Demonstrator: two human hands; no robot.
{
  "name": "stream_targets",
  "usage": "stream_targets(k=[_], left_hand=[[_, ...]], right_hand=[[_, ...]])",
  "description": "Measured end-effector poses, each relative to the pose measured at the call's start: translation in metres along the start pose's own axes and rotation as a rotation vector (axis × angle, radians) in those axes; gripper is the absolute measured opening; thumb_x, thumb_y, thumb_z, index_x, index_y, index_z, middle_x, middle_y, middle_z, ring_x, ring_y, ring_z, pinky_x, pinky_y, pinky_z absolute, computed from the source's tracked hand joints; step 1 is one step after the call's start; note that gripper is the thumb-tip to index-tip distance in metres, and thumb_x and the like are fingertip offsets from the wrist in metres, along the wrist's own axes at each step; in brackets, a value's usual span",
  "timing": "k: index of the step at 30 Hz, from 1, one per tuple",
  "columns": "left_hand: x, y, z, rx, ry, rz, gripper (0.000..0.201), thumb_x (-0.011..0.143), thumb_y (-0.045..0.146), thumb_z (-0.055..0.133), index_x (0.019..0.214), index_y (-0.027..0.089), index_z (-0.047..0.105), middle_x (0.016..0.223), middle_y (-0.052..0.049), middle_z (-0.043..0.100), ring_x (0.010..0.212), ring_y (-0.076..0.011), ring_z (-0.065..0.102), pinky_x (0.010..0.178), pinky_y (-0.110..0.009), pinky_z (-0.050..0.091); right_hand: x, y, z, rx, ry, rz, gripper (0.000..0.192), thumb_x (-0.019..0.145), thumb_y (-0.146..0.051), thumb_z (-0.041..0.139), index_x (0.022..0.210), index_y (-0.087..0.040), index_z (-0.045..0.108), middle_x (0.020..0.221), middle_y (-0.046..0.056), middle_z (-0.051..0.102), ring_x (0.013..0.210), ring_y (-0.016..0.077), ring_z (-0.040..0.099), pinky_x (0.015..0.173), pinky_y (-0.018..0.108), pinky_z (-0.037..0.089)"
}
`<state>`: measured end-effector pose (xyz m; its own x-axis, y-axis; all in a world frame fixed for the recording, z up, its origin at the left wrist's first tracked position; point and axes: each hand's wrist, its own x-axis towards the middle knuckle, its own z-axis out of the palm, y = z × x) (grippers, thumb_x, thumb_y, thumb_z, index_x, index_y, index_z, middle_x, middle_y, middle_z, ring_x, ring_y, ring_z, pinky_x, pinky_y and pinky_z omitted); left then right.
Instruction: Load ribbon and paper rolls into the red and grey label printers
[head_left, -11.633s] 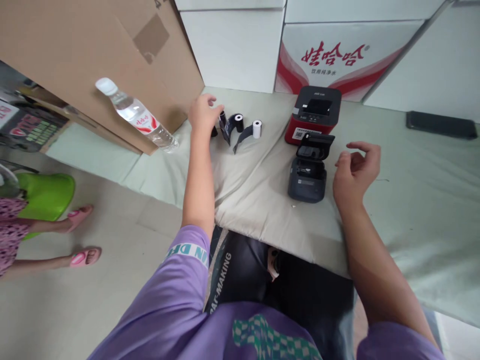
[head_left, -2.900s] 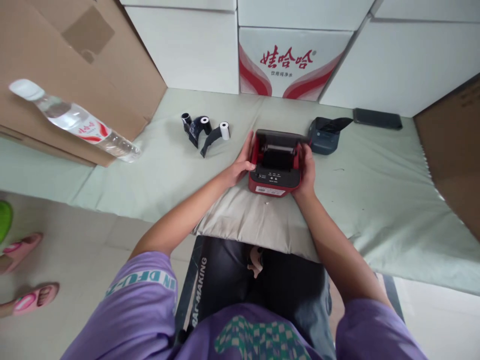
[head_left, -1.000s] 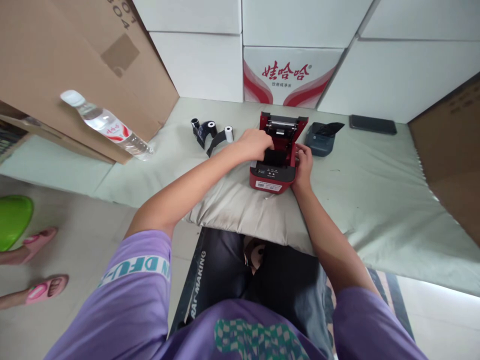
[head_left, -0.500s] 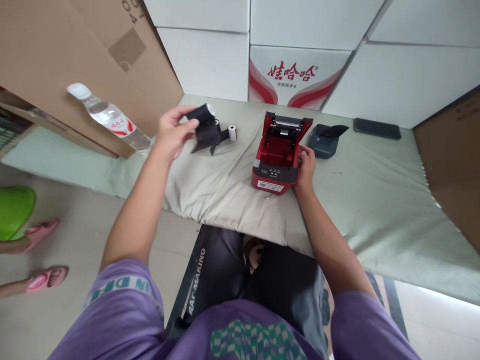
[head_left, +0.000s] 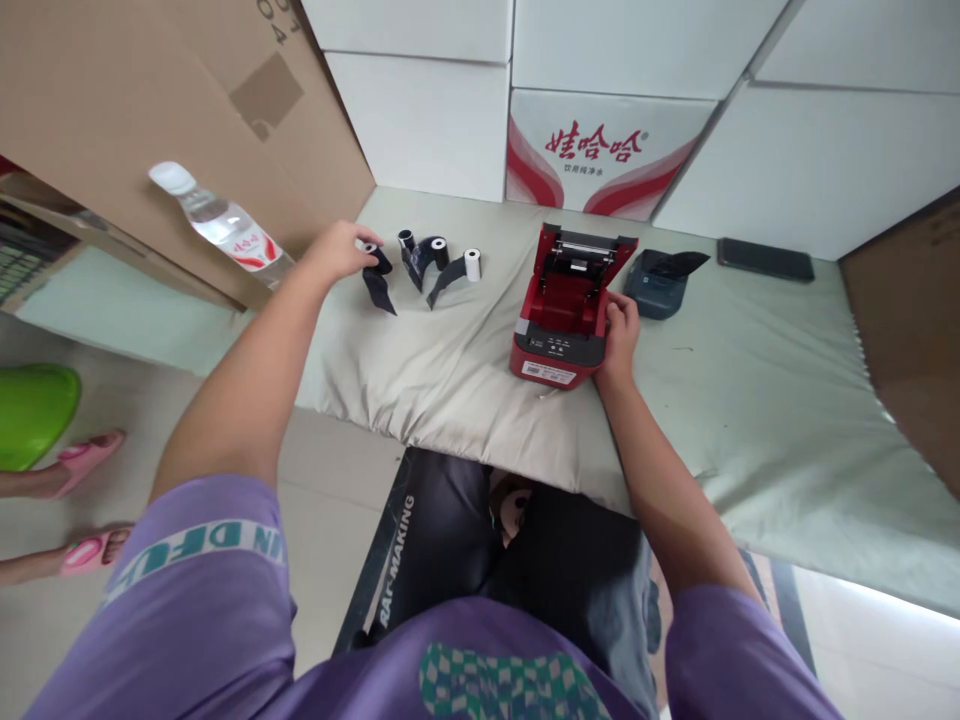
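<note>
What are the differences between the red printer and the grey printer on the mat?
The red printer lies near the front of the mat; the grey printer lies behind it, to the right. The red printer looks bigger and has the right hand on its side; nothing touches the grey printer. Both have lids open.

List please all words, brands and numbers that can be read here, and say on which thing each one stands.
"娃哈哈": white carton; smaller line beneath too small.
"04": brown carton, cut off.
"IN DFU", reversed: purple sleeve.
"RAF-MAKING": dark fabric.
Red printer sticker and water bottle label: unreadable.
</note>
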<state>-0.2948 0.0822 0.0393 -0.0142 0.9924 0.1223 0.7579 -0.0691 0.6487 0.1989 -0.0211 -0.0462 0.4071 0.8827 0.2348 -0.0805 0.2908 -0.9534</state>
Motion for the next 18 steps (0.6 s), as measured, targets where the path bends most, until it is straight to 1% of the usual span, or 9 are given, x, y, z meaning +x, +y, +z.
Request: stream_targets(k=[3, 5, 8, 11, 13, 15, 16, 18], left_hand=[[0.017, -0.006, 0.011, -0.016, -0.06, 0.039, 0.078, 0.029, 0.093, 0.082, 0.078, 0.033, 0.073, 0.058, 0.007, 0.058, 0.088, -0.0161, 0.04, 0.107, -0.053, 0.037], [0.025, -0.01, 0.018, -0.009, -0.107, 0.022, 0.079, 0.027, 0.095, 0.079, 0.075, 0.032, 0.071, 0.058, 0.008, 0.058, 0.088, -0.0152, 0.038, 0.105, -0.05, 0.036], [0.036, -0.012, 0.024, 0.03, -0.142, -0.012, 0.08, 0.021, 0.091, 0.081, 0.072, 0.031, 0.069, 0.061, 0.008, 0.06, 0.087, -0.0147, 0.039, 0.099, -0.047, 0.038], [0.042, -0.01, 0.026, 0.102, -0.16, -0.058, 0.087, 0.015, 0.088, 0.085, 0.078, 0.03, 0.07, 0.068, 0.007, 0.063, 0.087, -0.0144, 0.041, 0.097, -0.046, 0.04], [0.043, -0.006, 0.024, 0.139, -0.167, -0.068, 0.093, 0.016, 0.089, 0.086, 0.086, 0.027, 0.072, 0.074, 0.007, 0.065, 0.088, -0.0146, 0.042, 0.099, -0.046, 0.04], [0.041, 0.0, 0.02, 0.167, -0.128, -0.08, 0.1, 0.023, 0.091, 0.087, 0.097, 0.024, 0.074, 0.085, 0.004, 0.068, 0.091, -0.0154, 0.043, 0.102, -0.048, 0.039], [0.039, 0.005, 0.018, 0.19, -0.082, -0.081, 0.102, 0.03, 0.092, 0.086, 0.103, 0.022, 0.074, 0.095, 0.002, 0.07, 0.094, -0.0162, 0.044, 0.104, -0.048, 0.039], [0.034, 0.019, 0.017, 0.258, 0.011, -0.047, 0.097, 0.05, 0.094, 0.08, 0.114, 0.021, 0.074, 0.118, -0.001, 0.068, 0.106, -0.0188, 0.046, 0.109, -0.048, 0.037]], right_hand=[[0.001, -0.001, 0.0, -0.007, 0.001, -0.007, 0.037, 0.083, -0.058, 0.067, 0.102, -0.026, 0.066, 0.104, 0.001, 0.068, 0.098, 0.0194, 0.064, 0.099, 0.041, 0.054], [0.001, -0.001, 0.0, -0.009, 0.001, -0.006, 0.037, 0.083, -0.057, 0.067, 0.101, -0.025, 0.066, 0.102, 0.001, 0.068, 0.098, 0.0194, 0.065, 0.1, 0.041, 0.053], [0.001, 0.0, 0.0, -0.02, 0.004, -0.01, 0.037, 0.085, -0.058, 0.066, 0.102, -0.025, 0.066, 0.103, 0.001, 0.068, 0.098, 0.0194, 0.065, 0.1, 0.041, 0.053], [0.001, 0.001, 0.0, -0.018, 0.008, -0.01, 0.036, 0.085, -0.058, 0.066, 0.102, -0.026, 0.066, 0.104, 0.0, 0.069, 0.099, 0.0192, 0.065, 0.1, 0.04, 0.054], [0.001, 0.002, 0.0, -0.009, 0.009, -0.002, 0.036, 0.085, -0.057, 0.067, 0.102, -0.026, 0.067, 0.104, 0.0, 0.07, 0.098, 0.0188, 0.065, 0.1, 0.041, 0.054], [0.002, 0.002, 0.0, 0.003, 0.01, 0.005, 0.036, 0.084, -0.057, 0.067, 0.102, -0.026, 0.068, 0.104, -0.001, 0.07, 0.097, 0.0185, 0.066, 0.1, 0.041, 0.054], [0.002, 0.002, 0.0, 0.007, 0.011, 0.007, 0.036, 0.083, -0.057, 0.067, 0.102, -0.026, 0.068, 0.104, 0.0, 0.07, 0.097, 0.0185, 0.066, 0.1, 0.041, 0.054], [0.002, 0.002, 0.001, 0.011, 0.013, 0.008, 0.038, 0.082, -0.057, 0.068, 0.102, -0.025, 0.068, 0.104, 0.0, 0.07, 0.096, 0.0187, 0.066, 0.099, 0.041, 0.054]])
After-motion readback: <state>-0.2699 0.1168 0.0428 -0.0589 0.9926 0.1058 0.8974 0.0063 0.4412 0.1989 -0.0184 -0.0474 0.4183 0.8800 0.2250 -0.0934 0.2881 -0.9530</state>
